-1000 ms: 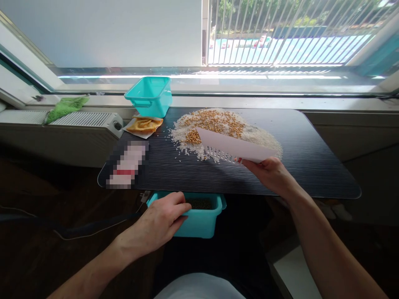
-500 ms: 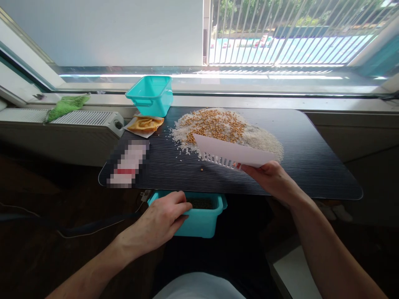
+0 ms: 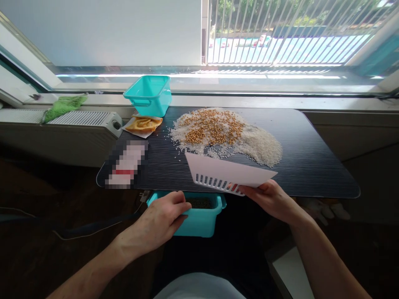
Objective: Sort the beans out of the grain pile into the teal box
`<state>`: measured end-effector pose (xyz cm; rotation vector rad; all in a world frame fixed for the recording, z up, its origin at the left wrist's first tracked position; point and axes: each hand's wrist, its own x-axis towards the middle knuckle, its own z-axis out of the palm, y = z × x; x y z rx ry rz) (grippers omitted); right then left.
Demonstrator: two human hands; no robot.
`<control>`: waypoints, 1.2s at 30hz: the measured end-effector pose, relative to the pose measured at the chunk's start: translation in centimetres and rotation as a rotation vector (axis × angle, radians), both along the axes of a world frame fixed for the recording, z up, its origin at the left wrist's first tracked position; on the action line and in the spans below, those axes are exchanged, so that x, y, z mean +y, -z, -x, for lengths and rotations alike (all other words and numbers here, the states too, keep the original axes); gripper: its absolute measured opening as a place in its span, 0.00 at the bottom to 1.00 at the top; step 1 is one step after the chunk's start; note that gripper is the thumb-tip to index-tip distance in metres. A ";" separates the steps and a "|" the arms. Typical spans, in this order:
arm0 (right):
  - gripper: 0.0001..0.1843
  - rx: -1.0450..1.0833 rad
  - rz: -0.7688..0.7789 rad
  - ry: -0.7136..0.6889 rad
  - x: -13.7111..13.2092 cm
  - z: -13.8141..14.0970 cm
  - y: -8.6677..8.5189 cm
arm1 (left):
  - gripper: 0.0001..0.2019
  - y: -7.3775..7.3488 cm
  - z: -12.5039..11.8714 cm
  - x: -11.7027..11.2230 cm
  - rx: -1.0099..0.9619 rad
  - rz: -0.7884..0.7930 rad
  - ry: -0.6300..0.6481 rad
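"Hands?"
"Left hand grips the lower bin by its rim; right hand grasps the slotted sheet."
"Where's everything?"
"Sheet at the tabletop's near edge, before rice and golden balls; bin just below."

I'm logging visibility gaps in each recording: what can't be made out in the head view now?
All in the head view:
Contents of the near bin: too dim and small to identify, partly covered by the left hand.
Right hand: partly hidden behind the slotted white sheet.
Pixelated item: blurred beyond reading.
Far bin: its front wall hides the floor inside.
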<state>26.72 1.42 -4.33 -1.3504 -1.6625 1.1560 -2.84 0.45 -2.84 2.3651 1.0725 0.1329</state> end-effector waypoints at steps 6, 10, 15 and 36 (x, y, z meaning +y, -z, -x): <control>0.13 -0.048 -0.129 0.390 3.1 -1.2 -0.4 | 0.08 -0.2 -0.2 0.0 -0.008 0.021 0.000; 0.15 -0.108 -0.170 0.374 5.3 -1.5 0.1 | 0.08 -0.2 -0.3 0.0 -0.006 0.022 0.000; 0.17 -0.197 -0.155 0.371 6.6 -1.5 0.8 | 0.08 0.1 -0.2 0.0 -0.020 0.017 0.001; 0.16 -0.079 -0.091 0.183 5.0 -0.1 0.8 | 0.08 0.1 -0.2 0.0 0.003 0.046 -0.010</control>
